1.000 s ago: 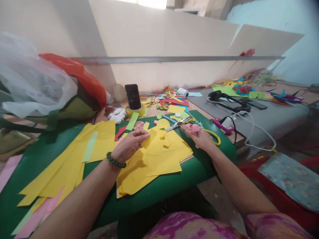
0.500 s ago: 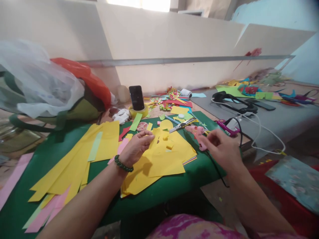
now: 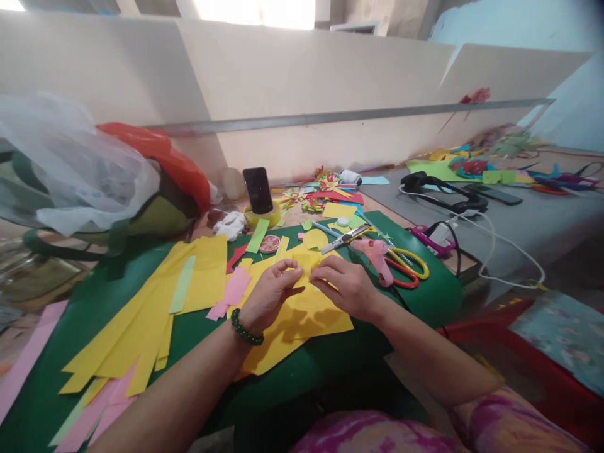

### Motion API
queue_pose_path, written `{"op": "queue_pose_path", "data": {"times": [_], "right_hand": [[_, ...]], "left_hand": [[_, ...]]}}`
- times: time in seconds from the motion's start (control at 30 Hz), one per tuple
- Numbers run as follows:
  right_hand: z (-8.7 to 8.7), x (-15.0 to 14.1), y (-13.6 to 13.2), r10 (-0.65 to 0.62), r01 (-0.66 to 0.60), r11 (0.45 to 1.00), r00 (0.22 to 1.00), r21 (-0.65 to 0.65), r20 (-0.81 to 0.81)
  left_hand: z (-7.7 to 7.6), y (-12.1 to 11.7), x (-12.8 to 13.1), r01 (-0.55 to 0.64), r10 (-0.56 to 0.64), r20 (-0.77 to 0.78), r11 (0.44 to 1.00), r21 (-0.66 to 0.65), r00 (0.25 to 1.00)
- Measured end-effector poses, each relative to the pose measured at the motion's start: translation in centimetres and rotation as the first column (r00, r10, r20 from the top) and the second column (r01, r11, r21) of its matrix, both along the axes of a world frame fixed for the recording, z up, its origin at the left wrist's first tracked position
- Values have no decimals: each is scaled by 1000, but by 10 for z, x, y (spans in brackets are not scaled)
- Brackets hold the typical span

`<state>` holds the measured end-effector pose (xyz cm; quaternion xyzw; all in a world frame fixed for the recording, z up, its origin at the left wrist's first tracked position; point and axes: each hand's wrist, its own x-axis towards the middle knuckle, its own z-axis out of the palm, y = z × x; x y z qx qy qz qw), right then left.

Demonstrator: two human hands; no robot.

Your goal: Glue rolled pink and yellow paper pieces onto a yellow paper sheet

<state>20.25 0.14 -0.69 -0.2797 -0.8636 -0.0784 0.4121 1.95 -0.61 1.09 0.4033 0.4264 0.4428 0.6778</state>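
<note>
Over a stack of yellow paper sheets (image 3: 325, 318), my left hand (image 3: 271, 292) pinches a small yellow paper piece (image 3: 306, 263) between thumb and fingers. My right hand (image 3: 349, 286) has its fingertips closed on the right edge of the same piece. Its exact shape is partly hidden by my fingers and blends with the yellow sheets below. Just beyond my right hand lies a pink glue gun (image 3: 379, 257). Scissors with red and yellow handles (image 3: 409, 267) rest beside it. A utility knife (image 3: 346, 239) lies beyond my fingers.
Yellow paper strips (image 3: 136, 314) fan out on the green mat (image 3: 283, 385) at left. Behind stand a phone (image 3: 257, 189) on a tape roll (image 3: 264, 216) and some paper flowers (image 3: 328, 182). Bags (image 3: 104, 182) fill the back left. A black headset-like strap (image 3: 441, 192) lies at right.
My right hand has left the glue gun's side and moved left to the yellow paper piece by my left hand. The scissors' handles are now uncovered.
</note>
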Motion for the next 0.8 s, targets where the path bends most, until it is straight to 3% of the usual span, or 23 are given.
{"op": "queue_pose_path", "data": {"times": [0.23,0.37,0.47,0.6,0.7,0.8], "right_hand": [[-7,-2,3,73,-71,997,997,42,-34],[-8,-4,5,152,-194,966,960,-169,-235],[-8,-6,7,92,-260,882,912,-393,-399],[-6,-6,10,-75,-302,700,870,-647,-487],[-4,-5,12,-142,-340,583,852,-738,-504],[-4,-5,13,-184,-365,519,835,-773,-518]], "left_hand": [[-2,-1,2,8,-8,-11,1000,-8,1000],[-1,-1,2,-25,24,-31,999,-27,999],[-1,0,3,-51,51,-52,999,-13,997],[-2,1,5,-56,64,-150,997,60,987],[-2,-1,5,-45,74,-220,990,133,973],[-1,-2,5,-15,67,-280,983,182,958]]}}
